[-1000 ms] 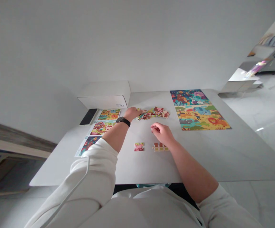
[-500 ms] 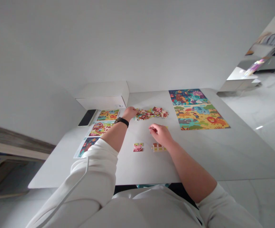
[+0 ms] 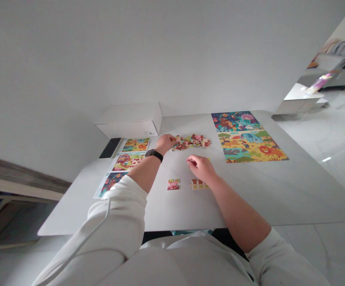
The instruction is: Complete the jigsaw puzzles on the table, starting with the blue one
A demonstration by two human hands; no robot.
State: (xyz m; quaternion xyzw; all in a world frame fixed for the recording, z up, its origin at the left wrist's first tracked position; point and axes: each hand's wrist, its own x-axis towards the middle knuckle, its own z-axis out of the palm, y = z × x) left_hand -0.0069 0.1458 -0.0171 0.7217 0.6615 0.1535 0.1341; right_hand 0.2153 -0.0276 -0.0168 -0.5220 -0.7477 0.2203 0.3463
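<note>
So here's where we're at: most of the colourful cardboard jigsaw pieces (image 3: 191,142) are in a loose heap on the pale stone surface (image 3: 249,190). Only two bits look joined so far, a small pink-and-green square (image 3: 173,184) and a brown fence strip (image 3: 198,184). Our left hand (image 3: 166,143), black watch (image 3: 154,155) on the wrist, is at the heap's left end, its fingers (image 3: 174,139) closed in on the edge, though we can't tell if they've got a piece. Our right hand (image 3: 201,168) is just past the strip, fingers (image 3: 191,160) curled and pinched, also unclear. Two large printed animal scenes (image 3: 245,137) lie to the right, three small picture cards (image 3: 127,155) to the left.
</note>
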